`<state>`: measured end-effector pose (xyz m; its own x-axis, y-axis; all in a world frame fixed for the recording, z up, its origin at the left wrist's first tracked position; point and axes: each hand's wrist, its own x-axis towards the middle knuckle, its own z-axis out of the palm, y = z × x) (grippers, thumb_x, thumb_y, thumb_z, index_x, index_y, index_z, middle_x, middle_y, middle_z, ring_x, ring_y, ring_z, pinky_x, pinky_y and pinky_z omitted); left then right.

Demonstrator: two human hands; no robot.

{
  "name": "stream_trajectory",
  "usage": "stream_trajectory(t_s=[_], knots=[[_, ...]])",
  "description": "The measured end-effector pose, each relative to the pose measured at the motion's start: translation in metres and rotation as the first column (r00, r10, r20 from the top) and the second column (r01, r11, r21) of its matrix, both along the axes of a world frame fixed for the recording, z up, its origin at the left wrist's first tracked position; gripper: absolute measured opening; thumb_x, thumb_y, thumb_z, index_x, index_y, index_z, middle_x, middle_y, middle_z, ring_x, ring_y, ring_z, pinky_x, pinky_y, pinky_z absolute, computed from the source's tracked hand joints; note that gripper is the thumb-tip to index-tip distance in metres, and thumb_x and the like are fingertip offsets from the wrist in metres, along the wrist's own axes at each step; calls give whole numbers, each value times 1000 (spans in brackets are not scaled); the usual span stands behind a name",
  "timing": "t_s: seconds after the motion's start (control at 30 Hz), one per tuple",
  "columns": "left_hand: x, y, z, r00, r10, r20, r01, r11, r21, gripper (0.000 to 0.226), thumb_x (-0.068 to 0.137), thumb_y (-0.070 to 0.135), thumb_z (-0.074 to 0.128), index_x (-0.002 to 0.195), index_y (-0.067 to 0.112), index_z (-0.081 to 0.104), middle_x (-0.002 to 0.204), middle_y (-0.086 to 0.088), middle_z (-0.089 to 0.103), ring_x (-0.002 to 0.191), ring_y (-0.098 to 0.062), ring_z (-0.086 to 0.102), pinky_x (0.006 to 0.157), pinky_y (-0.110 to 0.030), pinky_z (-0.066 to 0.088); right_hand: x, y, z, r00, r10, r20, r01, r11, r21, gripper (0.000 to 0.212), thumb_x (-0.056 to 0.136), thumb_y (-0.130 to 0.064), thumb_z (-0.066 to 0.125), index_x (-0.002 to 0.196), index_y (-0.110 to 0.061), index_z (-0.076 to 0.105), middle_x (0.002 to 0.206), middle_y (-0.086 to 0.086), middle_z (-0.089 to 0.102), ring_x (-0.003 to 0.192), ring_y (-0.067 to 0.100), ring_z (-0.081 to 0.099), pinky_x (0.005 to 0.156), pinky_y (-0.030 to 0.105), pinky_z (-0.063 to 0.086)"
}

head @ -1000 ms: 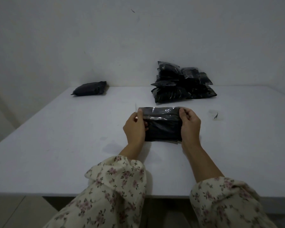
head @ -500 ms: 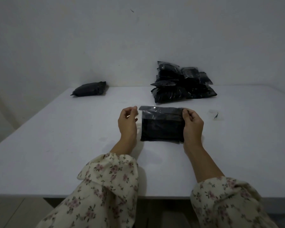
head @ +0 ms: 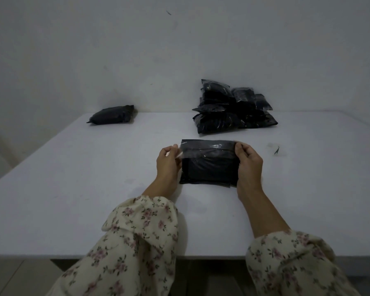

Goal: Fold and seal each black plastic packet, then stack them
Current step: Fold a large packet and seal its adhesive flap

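The light was dim, and the black packet (head: 208, 167) showed little detail; its clear flap along the far edge was hard to trace, and the lower right corner sat hidden behind the right hand (head: 248, 165). Both forearms ran out of view at the bottom, in floral sleeves (head: 137, 242). The packet lay on the white tabletop (head: 73, 189) right in front of the person. Half a second before, the left hand (head: 168, 165) had hung apart from the packet's left edge; now its fingers (head: 173, 148) pinched what seemed to be the clear flap's corner. The right hand's fingers were closed on the packet's right end, as before. Farther back a heap of black packets (head: 233, 112) leaned by the wall, and a single dark packet (head: 112, 114) lay well apart on the left. A small dark scrap (head: 276, 150) rested near the right hand.
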<state>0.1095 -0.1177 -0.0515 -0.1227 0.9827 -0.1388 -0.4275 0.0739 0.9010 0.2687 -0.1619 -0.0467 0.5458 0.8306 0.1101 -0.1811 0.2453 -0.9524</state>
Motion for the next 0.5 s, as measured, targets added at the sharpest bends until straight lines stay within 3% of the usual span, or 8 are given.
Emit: stream_trajectory(t_s=[0.17,0.27,0.37,0.5], knots=[[2,2,0,998,-18,61,20,999,-38,15,98,19,51,83,15,50,61,3,49,49,-6,47,56,-20,46,3,1,0,999,21,-25,-21,1000,-1,15,94,-16,56,88,-17,69,95,6,66,93,21,59,96,46,50],[2,4,-1,992,-38,121,47,997,-69,12,97,19,53,86,14,52,73,-2,57,64,-12,55,75,-29,52,3,0,1,997,46,-64,-46,999,2,15,93,-17,57,86,-19,70,95,6,67,94,22,60,94,44,51],[2,4,-1,978,-104,183,121,989,-84,18,97,21,53,102,5,60,89,-10,65,82,-21,63,92,-37,52,6,-1,2,991,65,-115,-65,998,5,15,94,-17,57,87,-19,70,93,4,68,92,21,61,85,39,54],[-2,1,1,929,-223,295,261,960,-97,27,98,22,50,95,2,67,79,-9,73,71,-17,72,62,-28,59,8,-2,3,987,87,-135,-86,996,17,16,94,-17,56,89,-18,71,88,1,70,84,17,64,72,32,56]])
